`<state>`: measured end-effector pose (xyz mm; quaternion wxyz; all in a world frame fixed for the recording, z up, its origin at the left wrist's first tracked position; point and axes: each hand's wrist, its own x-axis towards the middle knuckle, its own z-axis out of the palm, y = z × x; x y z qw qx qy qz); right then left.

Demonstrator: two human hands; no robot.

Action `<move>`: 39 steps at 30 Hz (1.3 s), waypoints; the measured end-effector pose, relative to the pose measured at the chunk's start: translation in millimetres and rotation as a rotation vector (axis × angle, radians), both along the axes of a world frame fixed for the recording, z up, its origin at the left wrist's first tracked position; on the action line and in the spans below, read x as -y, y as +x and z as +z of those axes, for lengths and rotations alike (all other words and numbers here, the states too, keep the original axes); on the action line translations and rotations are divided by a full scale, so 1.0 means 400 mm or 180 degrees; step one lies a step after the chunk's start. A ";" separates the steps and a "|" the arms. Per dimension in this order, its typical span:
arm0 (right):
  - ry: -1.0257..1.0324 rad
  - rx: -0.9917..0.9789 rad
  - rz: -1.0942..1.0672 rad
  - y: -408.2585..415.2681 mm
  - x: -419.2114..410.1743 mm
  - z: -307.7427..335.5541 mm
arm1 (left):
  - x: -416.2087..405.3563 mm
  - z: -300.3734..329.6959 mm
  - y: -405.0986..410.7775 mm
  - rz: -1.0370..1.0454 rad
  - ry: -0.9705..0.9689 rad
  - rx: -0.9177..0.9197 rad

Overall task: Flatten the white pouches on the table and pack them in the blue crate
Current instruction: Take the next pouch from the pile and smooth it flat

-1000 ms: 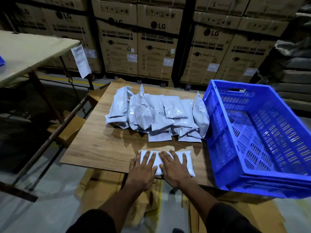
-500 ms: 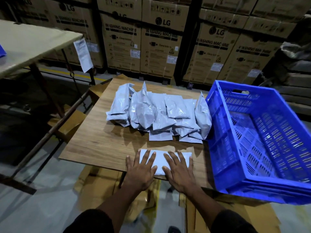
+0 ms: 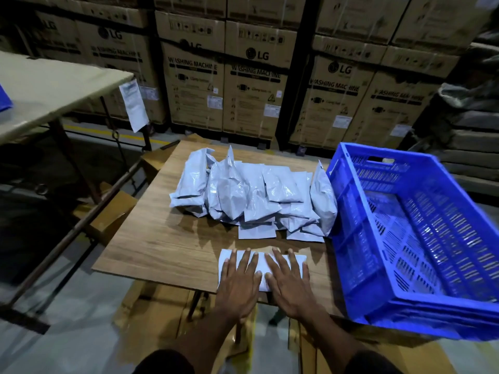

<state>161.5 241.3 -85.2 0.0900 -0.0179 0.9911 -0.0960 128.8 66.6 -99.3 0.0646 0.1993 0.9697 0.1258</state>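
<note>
Here we press one white pouch (image 3: 261, 268) flat with our left hand (image 3: 239, 284) and right hand (image 3: 290, 286), fingers spread straight, nothing grasped.

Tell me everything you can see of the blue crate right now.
The blue plastic crate is rectangular, with slotted lattice walls and floor and a handle cut-out in its far end wall. It stands upright on the right side of the wooden table, its near end hanging past the table's front edge. No pouch shows inside it. The rightmost of the piled white plastic pouches leans against its left wall. Neither hand touches it.
</note>
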 end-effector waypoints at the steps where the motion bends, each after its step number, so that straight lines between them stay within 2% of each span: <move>1: 0.0027 -0.0017 -0.0025 0.005 -0.005 -0.002 | 0.005 0.003 0.003 0.0005 -0.0012 -0.0121; 15: 0.0105 0.0122 0.0058 0.006 -0.019 0.004 | 0.008 -0.015 0.007 0.0087 0.0032 -0.0109; 23: -0.0015 0.0061 -0.0069 0.044 -0.047 -0.022 | 0.023 -0.046 0.024 0.0099 0.0359 -0.0269; 27: 0.0090 0.0195 -0.0084 0.028 -0.041 -0.005 | 0.029 -0.049 0.016 0.0071 0.0235 -0.0244; 29: 0.0153 0.0261 0.0034 0.022 -0.045 0.017 | 0.026 -0.047 0.014 0.0101 0.0170 -0.0218; 32: 0.0470 -0.0101 0.0646 0.027 -0.054 0.037 | 0.028 -0.044 0.009 0.0054 0.0168 -0.0237; 34: 0.0576 -0.0051 0.0915 0.028 -0.060 0.033 | 0.037 -0.047 0.000 -0.0002 0.0096 -0.0211; 39: 0.0553 0.0061 0.0891 0.014 -0.054 0.050 | 0.057 -0.042 -0.007 -0.0086 -0.0053 -0.0376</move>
